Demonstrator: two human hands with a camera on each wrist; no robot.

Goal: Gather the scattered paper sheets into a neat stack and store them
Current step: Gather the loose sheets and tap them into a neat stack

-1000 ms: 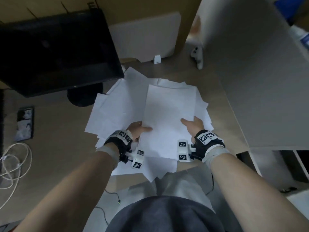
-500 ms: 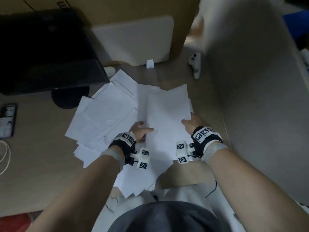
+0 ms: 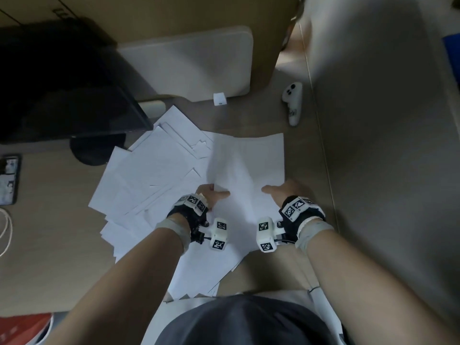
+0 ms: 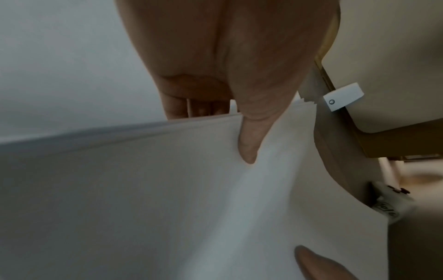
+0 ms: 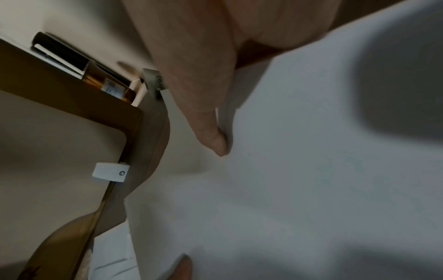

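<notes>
Several white paper sheets lie fanned out over the brown desk. On their right side is a partly gathered bundle of sheets. My left hand grips the bundle's left edge, thumb on top and fingers underneath; the thumb presses the top sheet. My right hand grips the bundle's right edge the same way, its thumb on the paper. The bundle bows slightly between the two hands.
A black monitor on a round base stands at the back left, over the sheets' far corner. A white controller and a small white block lie behind the papers. A grey partition rises on the right. A phone lies at far left.
Both hands have carried the bundle to the right, off the middle of the pile toward the partition. The head view has tilted and shifted, so the monitor sits further left.
</notes>
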